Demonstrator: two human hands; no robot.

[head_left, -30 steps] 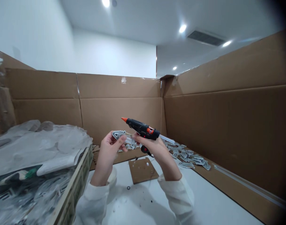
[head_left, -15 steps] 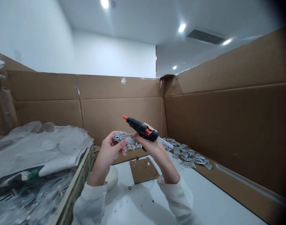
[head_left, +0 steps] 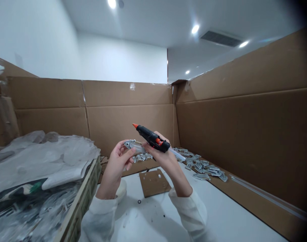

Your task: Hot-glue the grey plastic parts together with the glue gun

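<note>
A black hot glue gun with an orange nozzle points up and to the left, gripped by my right hand. From its back end sticks out a whitish glue stick. My left hand pinches a small grey, pointed part between thumb and fingers. The tips of my right fingers touch that part's right end, below the gun. The handle of the gun is mostly hidden behind my right hand.
Many similar grey parts lie along the right wall, and a row of them sits behind my hands. A cardboard square and a small black ring lie on the white table. Left stands a crate with plastic bags; cardboard walls surround.
My left hand has shifted slightly, its fingers moving a little along the grey part, which has tilted a bit. The glue gun stays almost in the same place.
</note>
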